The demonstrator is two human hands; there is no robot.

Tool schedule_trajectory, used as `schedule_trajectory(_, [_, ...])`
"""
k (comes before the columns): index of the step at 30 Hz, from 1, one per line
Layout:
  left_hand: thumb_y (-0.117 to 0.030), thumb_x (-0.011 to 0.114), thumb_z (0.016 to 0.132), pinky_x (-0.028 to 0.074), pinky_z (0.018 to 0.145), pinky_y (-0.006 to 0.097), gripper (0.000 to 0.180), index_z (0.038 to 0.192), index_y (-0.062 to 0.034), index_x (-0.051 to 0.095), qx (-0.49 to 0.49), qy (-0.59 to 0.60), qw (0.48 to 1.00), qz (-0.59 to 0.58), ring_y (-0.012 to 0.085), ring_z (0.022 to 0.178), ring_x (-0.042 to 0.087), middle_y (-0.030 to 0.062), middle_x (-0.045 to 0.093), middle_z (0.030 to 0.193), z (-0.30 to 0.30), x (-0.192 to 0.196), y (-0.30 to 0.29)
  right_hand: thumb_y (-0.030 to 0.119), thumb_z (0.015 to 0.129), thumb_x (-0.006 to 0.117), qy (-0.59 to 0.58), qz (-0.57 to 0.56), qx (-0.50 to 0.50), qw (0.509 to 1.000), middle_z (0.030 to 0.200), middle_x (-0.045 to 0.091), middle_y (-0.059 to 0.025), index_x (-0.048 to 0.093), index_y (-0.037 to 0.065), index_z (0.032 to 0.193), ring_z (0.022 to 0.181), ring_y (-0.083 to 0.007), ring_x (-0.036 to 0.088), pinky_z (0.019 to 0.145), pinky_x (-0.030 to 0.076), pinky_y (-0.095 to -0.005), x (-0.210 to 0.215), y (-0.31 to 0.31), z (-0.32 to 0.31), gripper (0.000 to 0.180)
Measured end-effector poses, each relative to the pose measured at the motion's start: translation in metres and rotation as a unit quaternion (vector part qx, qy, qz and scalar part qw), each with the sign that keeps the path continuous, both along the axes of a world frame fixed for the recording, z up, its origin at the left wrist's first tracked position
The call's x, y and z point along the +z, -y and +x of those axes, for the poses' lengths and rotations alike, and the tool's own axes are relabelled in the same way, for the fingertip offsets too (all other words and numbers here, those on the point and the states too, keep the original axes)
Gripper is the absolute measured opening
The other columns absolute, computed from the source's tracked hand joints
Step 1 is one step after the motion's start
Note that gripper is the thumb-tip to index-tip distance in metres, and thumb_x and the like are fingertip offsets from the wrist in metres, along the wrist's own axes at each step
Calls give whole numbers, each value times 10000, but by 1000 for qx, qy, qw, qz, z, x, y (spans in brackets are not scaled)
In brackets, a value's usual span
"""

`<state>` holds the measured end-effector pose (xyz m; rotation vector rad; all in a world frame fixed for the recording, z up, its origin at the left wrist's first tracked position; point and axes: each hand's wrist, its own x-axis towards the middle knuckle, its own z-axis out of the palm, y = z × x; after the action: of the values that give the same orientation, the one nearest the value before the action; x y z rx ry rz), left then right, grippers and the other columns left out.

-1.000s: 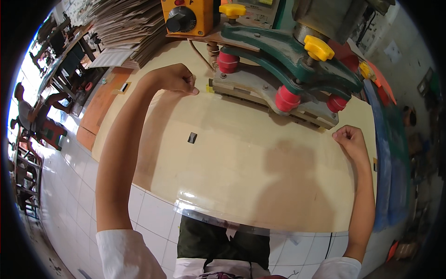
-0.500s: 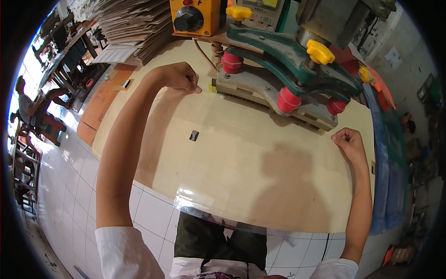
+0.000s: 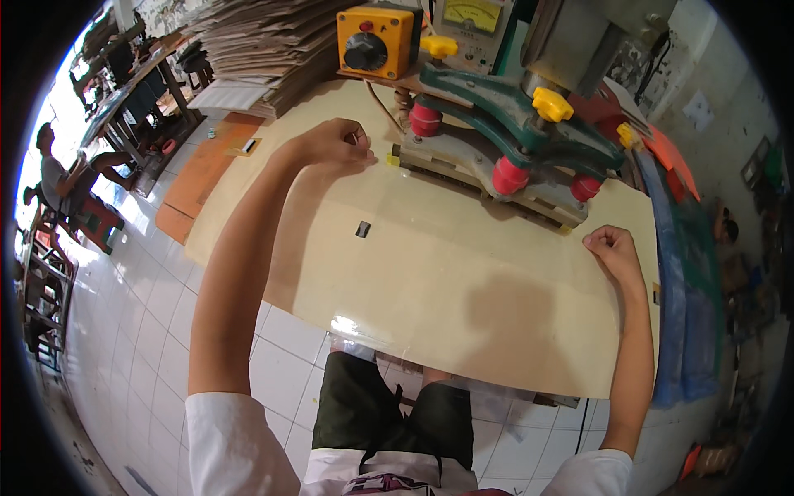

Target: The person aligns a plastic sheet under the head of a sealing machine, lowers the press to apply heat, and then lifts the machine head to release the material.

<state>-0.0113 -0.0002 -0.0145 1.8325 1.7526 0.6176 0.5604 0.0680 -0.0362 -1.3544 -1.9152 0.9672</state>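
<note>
Plastic sheet: lay spread across the bench.
Left hand: seemed to pinch its edge.
Right hand: likewise.
Press: laying-out looked done; whether pressing remained was unclear.

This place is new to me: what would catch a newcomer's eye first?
Probably the dark green metal press frame, upper right, with bright yellow knobs and round red mounts. To its left sits a boxy yellow unit with a black dial. Below, a broad cream surface spreads between two bare forearms.
</note>
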Motion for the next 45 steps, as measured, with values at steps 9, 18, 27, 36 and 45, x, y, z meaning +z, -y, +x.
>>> schedule_trajectory(9, [-177,657,976,515,744,260,194,1086,-19,636,181,64,944,268,90,864,602,11,649,939,-51,-5,128,111,949,644,5,85,-38,996,839,653,9,701,-9,950,735,-64,571,664,460,-243,87,25,52,133])
schedule_trajectory(18, [-251,571,1037,419,595,219,239,1002,-20,619,267,251,883,293,43,643,465,4,579,787,-82,-50,186,115,956,657,3,93,-131,987,629,518,55,625,2,795,568,-28,438,513,340,-231,46,164,72,199])
schedule_trajectory(27, [-276,579,1025,379,591,211,251,969,-36,625,259,263,888,275,38,637,443,-14,562,754,-79,-48,188,207,998,657,-149,160,-255,942,592,431,82,548,47,750,514,2,338,453,233,-219,-20,201,107,315])
schedule_trajectory(36, [-334,556,1035,339,573,221,348,812,-67,572,289,284,876,263,43,633,413,-34,501,702,-83,-49,194,229,1007,655,-234,177,-286,912,556,419,75,540,74,768,446,3,325,400,222,-206,-29,205,102,307])
schedule_trajectory(45, [-396,525,1046,315,556,226,424,742,-101,512,305,276,873,263,53,616,389,-40,452,680,-74,-41,199,225,995,671,-211,220,-277,911,554,427,69,544,58,773,444,-1,330,397,218,-208,-29,206,103,306])
